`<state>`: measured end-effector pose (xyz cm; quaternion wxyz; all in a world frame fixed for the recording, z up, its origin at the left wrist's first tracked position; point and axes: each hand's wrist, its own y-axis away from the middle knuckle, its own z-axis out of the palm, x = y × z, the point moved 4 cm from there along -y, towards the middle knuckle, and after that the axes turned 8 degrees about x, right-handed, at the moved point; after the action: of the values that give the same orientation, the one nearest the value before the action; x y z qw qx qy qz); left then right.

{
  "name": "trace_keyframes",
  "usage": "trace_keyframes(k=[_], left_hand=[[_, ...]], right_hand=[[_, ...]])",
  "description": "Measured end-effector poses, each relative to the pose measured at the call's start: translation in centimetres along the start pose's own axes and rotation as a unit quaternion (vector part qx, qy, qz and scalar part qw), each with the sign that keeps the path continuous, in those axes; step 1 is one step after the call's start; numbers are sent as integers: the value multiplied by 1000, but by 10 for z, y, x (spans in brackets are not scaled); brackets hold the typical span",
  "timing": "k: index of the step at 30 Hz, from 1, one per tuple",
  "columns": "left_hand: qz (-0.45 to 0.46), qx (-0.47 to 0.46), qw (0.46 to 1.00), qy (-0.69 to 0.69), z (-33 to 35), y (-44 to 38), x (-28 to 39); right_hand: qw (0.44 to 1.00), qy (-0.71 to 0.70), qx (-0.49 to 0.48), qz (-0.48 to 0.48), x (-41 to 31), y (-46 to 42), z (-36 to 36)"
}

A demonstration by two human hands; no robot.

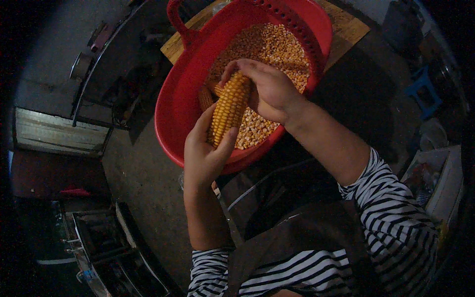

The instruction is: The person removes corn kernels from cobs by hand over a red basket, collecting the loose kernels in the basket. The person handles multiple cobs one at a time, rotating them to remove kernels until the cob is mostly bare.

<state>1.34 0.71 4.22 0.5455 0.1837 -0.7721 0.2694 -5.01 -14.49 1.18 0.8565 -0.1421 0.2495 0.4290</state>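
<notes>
An ear of yellow corn (231, 107) is held at a slant over a red plastic basin (174, 115). Around its lower end my left hand (207, 148) is closed, the thumb lying along the kernels. My right hand (269, 87) curls around the top end, fingers bent over the tip. Loose corn kernels (256, 130) cover much of the basin's floor, both below the ear and beyond my right hand. Beside the held ear, at its left, another cob (205, 97) lies in the basin, partly hidden by the ear and my left hand.
The basin rests on a wooden board or small table (349, 26). A blue plastic stool (425, 92) stands at the right, above a pale box (441, 182) with items in it. At the lower left is a dark metal-framed rack or stand (100, 234). A pot (81, 66) sits upper left.
</notes>
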Motion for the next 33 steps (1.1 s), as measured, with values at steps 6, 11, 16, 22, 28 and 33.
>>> trace_keyframes(k=[6,11,16,22,28,33], left_hand=[[46,9,996,-82,0,0,-1],[110,41,982,-150,-3,-1,-7],[123,64,966,-220,-3,0,-4],[124,67,970,-200,-6,0,-8],[134,68,954,-261,-4,1,3],[166,89,927,-323,-2,3,16]], right_hand=[[997,-18,70,-7,1,1,3],[995,-87,-41,11,0,-4,-5],[1000,18,18,-10,-3,3,5],[993,103,20,-48,2,0,9],[996,74,28,-46,-1,0,7],[998,-11,57,-20,-1,-1,4]])
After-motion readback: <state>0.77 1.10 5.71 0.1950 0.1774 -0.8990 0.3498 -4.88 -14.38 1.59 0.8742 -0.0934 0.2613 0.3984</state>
